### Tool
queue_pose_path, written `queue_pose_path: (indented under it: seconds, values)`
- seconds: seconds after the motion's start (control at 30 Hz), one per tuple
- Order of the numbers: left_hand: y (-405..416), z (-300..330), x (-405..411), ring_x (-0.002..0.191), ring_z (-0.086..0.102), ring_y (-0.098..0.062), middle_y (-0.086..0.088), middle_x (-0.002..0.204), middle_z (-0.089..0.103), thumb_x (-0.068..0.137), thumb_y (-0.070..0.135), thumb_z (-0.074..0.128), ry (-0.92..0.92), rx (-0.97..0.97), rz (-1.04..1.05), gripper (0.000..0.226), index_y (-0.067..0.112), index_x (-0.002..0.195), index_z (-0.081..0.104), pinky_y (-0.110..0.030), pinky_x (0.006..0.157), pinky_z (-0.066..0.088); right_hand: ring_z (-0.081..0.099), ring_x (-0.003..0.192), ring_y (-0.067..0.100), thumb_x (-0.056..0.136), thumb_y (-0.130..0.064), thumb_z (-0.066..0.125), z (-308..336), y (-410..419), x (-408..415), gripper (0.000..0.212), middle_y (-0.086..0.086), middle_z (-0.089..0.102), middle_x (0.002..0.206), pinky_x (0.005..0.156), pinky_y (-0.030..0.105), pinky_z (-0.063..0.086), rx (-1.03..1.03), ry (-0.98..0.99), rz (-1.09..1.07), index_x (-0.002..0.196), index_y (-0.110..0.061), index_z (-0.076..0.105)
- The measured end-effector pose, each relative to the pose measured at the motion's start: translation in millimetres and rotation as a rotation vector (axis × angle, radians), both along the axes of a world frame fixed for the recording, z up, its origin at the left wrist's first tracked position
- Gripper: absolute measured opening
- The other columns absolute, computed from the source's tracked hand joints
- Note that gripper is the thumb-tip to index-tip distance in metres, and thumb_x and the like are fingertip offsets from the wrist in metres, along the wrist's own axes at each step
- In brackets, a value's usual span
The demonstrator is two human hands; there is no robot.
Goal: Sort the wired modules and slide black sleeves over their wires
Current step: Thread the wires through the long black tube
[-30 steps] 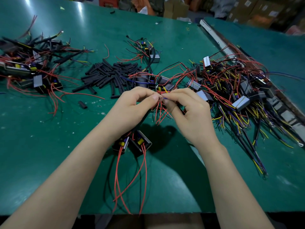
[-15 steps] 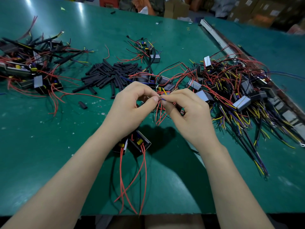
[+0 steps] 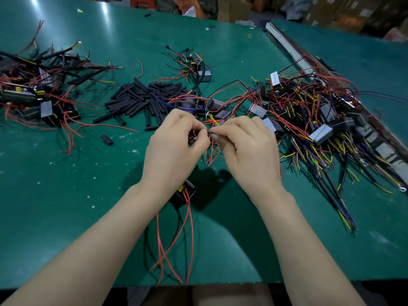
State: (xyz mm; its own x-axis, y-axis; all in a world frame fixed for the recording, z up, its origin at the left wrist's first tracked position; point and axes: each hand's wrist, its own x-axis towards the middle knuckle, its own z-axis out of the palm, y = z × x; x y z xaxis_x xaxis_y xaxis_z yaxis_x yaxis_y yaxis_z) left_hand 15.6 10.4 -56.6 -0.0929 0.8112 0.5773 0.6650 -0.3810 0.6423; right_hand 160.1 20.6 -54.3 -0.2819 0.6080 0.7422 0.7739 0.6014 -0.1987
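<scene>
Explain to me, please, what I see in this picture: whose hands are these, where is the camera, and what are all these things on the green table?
The camera sits on a person's head and looks down at their own bare hands. The left hand and right hand meet fingertip to fingertip, pinching thin wires between them. On the green table lie a pile of short black sleeves, a big tangle of wired modules on the right, another heap on the left, and one module under the left wrist.

Legible text: none. White labels on the cardboard boxes (image 3: 351, 9) at far right are too blurred to read; modules (image 3: 321, 134) show no readable markings.
</scene>
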Motion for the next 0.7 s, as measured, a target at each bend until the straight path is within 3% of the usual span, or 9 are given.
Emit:
queue_pose_path:
  seconds: [0.1, 0.23, 0.5, 0.63, 0.7]
  values:
    - [-0.5, -0.2, 2.6, 0.079, 0.06, -0.024, -0.006, 0.093, 0.061, 0.081, 0.018, 0.058, 0.036, -0.001, 0.003, 0.018, 0.004, 0.083, 0.068, -0.043, 0.071, 0.049, 0.06, 0.081, 0.026, 0.086, -0.021, 0.068, 1.5, -2.6, -2.3, 0.008, -0.005, 0.069, 0.088, 0.07, 0.035, 0.031, 0.092, -0.032, -0.108, 0.086, -0.021, 0.076]
    - [0.6, 0.4, -2.2, 0.075, 0.061, -0.029, -0.008, 0.094, 0.062, 0.082, 0.015, 0.058, 0.163, 0.04, -0.084, 0.017, 0.002, 0.084, 0.067, -0.045, 0.064, 0.051, 0.06, 0.083, 0.025, 0.084, -0.019, 0.072, -0.6, -2.0, -2.9, 0.006, -0.007, 0.069, 0.088, 0.071, 0.035, 0.029, 0.086, -0.046, -0.109, 0.085, -0.022, 0.076]
    - [5.4, 0.4, -11.3, 0.077, 0.06, -0.033, -0.014, 0.094, 0.061, 0.084, 0.006, 0.059, 0.347, 0.132, -0.298, 0.011, -0.002, 0.085, 0.067, -0.046, 0.066, 0.05, 0.056, 0.093, 0.032, 0.088, -0.014, 0.066, 2.9, 11.0, 17.8, 0.011, 0.001, 0.065, 0.094, 0.083, 0.052, 0.043, -0.346, 0.045, 0.141, 0.093, -0.011, 0.075]
    - [4.9, 0.2, -8.7, 0.079, 0.058, -0.025, -0.012, 0.095, 0.06, 0.084, 0.006, 0.06, 0.215, 0.107, -0.337, 0.011, -0.001, 0.086, 0.068, -0.04, 0.074, 0.048, 0.056, 0.084, 0.01, 0.089, -0.001, 0.062, 6.9, 10.8, 21.6, 0.014, 0.01, 0.065, 0.092, 0.082, 0.018, 0.044, -0.47, 0.159, 0.261, 0.097, -0.003, 0.073]
    - [5.3, 0.2, -8.0, 0.082, 0.055, -0.019, -0.009, 0.095, 0.059, 0.084, 0.005, 0.062, 0.122, 0.086, -0.343, 0.009, -0.001, 0.087, 0.068, -0.033, 0.079, 0.046, 0.055, 0.082, 0.004, 0.091, -0.002, 0.06, 8.7, 10.7, 23.6, 0.015, 0.006, 0.062, 0.091, 0.08, 0.013, 0.042, -0.506, 0.185, 0.279, 0.1, -0.004, 0.072]
